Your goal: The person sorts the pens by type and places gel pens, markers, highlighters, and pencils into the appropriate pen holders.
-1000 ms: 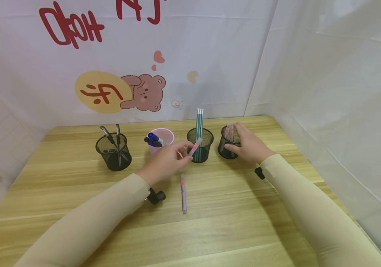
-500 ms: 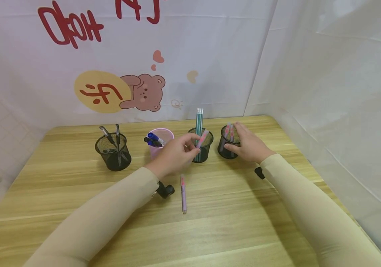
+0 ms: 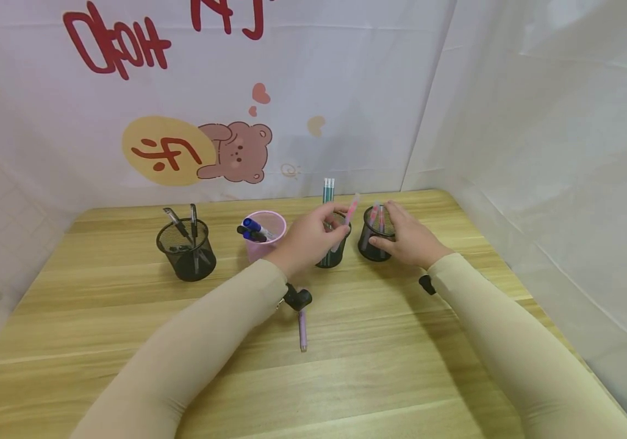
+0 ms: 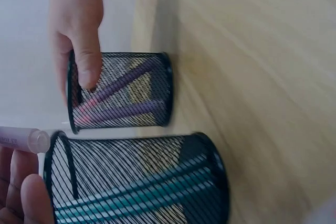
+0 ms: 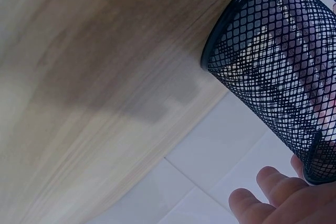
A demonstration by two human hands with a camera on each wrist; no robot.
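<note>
My left hand (image 3: 308, 241) pinches a lavender highlighter (image 3: 353, 208) with a pink section and clear cap. The pen is tilted in front of a black mesh cup with green pencils (image 3: 328, 192). In the left wrist view, the highlighter's end (image 4: 31, 140) is by that cup's rim. My right hand (image 3: 413, 241) grips the rightmost black mesh pen cup (image 3: 371, 249) near its rim, thumb on the near side. Inside that cup stand two similar highlighters (image 4: 126, 80). Another highlighter (image 3: 303, 332) lies on the table, its upper part hidden by the left wrist's camera.
Left of my left hand stands a pink cup (image 3: 269, 218) with blue and black markers. Farther left is a black mesh cup (image 3: 194, 268) with black pens. A printed cloth wall (image 3: 346, 91) rises behind the wooden table (image 3: 379, 366).
My left hand has moved right with the highlighter, past the pink cup and across the pencil cup. The highlighter points more upright. The right hand stays on its cup.
</note>
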